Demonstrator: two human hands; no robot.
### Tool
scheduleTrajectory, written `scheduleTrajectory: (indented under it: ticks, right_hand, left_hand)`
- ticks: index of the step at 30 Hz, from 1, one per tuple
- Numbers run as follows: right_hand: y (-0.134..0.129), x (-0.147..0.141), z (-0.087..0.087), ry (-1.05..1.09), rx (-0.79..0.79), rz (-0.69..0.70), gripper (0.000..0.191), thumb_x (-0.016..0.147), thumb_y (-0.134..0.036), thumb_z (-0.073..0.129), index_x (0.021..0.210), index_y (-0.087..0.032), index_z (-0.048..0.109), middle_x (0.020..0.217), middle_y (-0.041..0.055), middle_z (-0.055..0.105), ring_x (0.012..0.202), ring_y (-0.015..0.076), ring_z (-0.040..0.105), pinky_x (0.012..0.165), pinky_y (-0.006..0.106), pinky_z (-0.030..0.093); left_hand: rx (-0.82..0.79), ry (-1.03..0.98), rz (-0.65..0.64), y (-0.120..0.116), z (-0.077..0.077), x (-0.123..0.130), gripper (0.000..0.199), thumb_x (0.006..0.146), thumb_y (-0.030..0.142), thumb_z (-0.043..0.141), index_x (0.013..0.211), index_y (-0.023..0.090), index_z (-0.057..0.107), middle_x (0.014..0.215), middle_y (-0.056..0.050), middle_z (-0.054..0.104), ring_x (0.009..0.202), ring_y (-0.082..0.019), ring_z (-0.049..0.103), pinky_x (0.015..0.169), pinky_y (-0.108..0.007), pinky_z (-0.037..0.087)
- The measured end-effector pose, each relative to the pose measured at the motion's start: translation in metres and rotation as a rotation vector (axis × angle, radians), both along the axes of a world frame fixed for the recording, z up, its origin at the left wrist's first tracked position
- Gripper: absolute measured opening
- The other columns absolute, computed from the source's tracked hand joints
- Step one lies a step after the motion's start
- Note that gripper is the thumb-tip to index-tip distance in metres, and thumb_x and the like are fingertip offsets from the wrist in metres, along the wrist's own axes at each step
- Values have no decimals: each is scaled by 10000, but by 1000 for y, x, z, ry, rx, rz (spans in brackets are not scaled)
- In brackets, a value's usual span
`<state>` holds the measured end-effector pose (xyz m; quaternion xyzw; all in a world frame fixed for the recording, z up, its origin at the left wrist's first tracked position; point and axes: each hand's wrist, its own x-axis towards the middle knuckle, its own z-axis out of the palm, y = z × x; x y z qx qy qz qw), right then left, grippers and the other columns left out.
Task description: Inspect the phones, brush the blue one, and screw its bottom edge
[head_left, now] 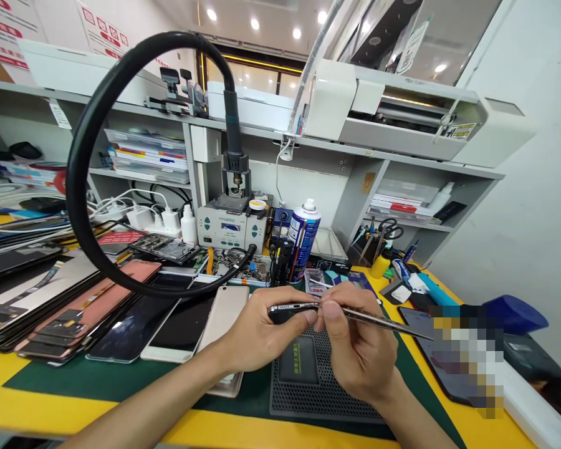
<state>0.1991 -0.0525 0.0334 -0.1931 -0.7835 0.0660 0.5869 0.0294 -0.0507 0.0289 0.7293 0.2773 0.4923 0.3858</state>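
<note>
My left hand [262, 324] grips a smartphone [285, 307], fingers behind it and thumb along its near side. The phone's bottom edge, with its port and speaker holes, faces me. Pinched in my right hand [359, 343] is a slim metal tool that looks like tweezers [397, 325], its long end pointing right. The fingertips of that hand meet the phone's right end, hiding the tool's working tip. Both hands are above a black perforated repair mat [327, 399].
Several phones and screens, including a pink panel [93, 305], cover the left side. Behind stand a hot-air station [231, 227], its looping black hose [75, 156] and a blue spray can [303, 240]. A dark phone [430, 349] lies at right, beside a pixelated patch.
</note>
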Motion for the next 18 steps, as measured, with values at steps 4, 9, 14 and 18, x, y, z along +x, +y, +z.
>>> scheduleTrajectory:
  ticks: [4,9,14,18]
  right_hand:
    - [0,0,1,-8,0,13,189,899,-30,508,995,-189,543,782,11,562,690,137,550,653,311,462]
    - [0,-1,3,-11,3,6,194,896,-24,518,1004,-183,547,773,4,559,689,129,543,660,303,452]
    - [1,0,0,27,9,12,207,893,-13,500,1002,-184,540,805,15,578,727,141,564,719,342,468]
    - [1,1,-2,2,4,1,196,894,-18,509,997,-181,543,806,17,568,714,140,550,684,330,457]
  left_hand:
    - [5,-8,-14,0,0,0,195,932,256,618,1038,157,749,968,-41,743,901,-162,674,829,-224,503]
    - [7,-6,-4,-1,1,0,207,926,247,625,1066,166,754,977,-39,747,900,-159,673,832,-225,502]
    - [10,-4,-2,-1,-1,1,177,926,238,624,1016,159,754,972,-31,748,892,-151,673,827,-215,500]
    - [15,-11,-4,-1,-1,0,181,926,242,625,1027,163,753,981,-32,748,895,-152,675,829,-217,501]
